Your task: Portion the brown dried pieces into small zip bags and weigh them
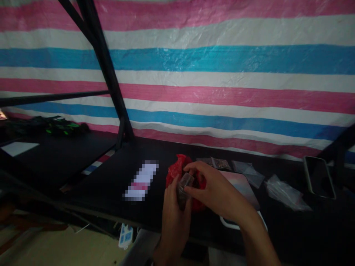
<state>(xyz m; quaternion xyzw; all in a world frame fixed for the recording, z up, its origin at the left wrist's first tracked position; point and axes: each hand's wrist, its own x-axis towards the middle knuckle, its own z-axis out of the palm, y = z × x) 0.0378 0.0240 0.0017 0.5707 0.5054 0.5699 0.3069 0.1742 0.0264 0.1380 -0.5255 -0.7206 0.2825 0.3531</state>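
My left hand (177, 207) is wrapped round a small clear plastic container (186, 181), tilted above the black table. From the right, my right hand (212, 186) pinches the container's upper part between thumb and fingers. Whether a separate lid is there I cannot tell. A crumpled red plastic bag (176, 171) lies directly behind and under both hands, its mouth open towards them; its contents are mostly hidden. Beside my right wrist sits a flat device with a shiny top plate (241, 188) and white rim, partly covered by the forearm.
Small clear bags with bits inside (220, 163) lie behind the hands. Further right are a flat clear bag (249, 173), a bundle of clear bags (287, 194) and a phone (319, 177). A blurred-out paper (142, 181) lies left. A black metal post (107, 70) rises beyond it.
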